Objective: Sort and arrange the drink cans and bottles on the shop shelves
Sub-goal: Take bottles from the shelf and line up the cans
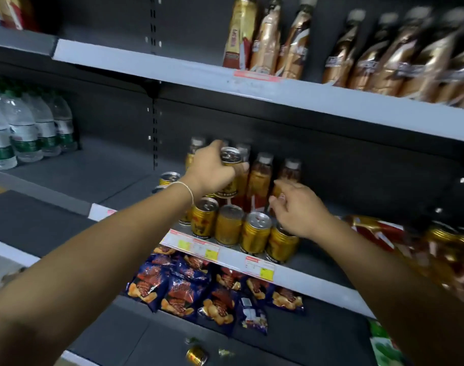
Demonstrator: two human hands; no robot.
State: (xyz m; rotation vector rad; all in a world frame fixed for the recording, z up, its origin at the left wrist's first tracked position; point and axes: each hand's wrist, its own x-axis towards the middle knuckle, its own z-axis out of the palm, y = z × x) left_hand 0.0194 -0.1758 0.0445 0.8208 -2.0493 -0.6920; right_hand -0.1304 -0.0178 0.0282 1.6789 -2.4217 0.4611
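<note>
Head view, nearest first: on the lowest shelf [304, 336] a stray gold can [196, 356] lies on its side, just in front of a heap of blue snack packets [199, 291] in crinkled, glossy film.

On the middle shelf [320, 260], right behind the price labels, a front row of cans [254, 232] stands upright. They are short gold metal cylinders with ribbed shoulders and silver pull-tab lids. The right hand [296, 210] hovers over the can at the right end of that row, its fingers loosely curled. Whether they pinch anything cannot be told.

Slightly farther and to the left, the left hand [212, 173] wraps its fingers round the upper wall of a lifted can [230, 156] and holds it upright above the row.

Behind it stand amber bottles [260, 180], tall and slim with pale caps. They look top-heavy and easy to tip.

The step seems to be placing this can. It is best lowered straight down into a free spot beside its kind, base flat and label outward, keeping the knuckles off the bottles. The smooth metal is slippery, so the grip should stay firm until the base is seated.

Far left are clear, ribbed plastic water bottles [27, 128]. On the shelf above are blurred gold-sleeved bottles [267, 40].
</note>
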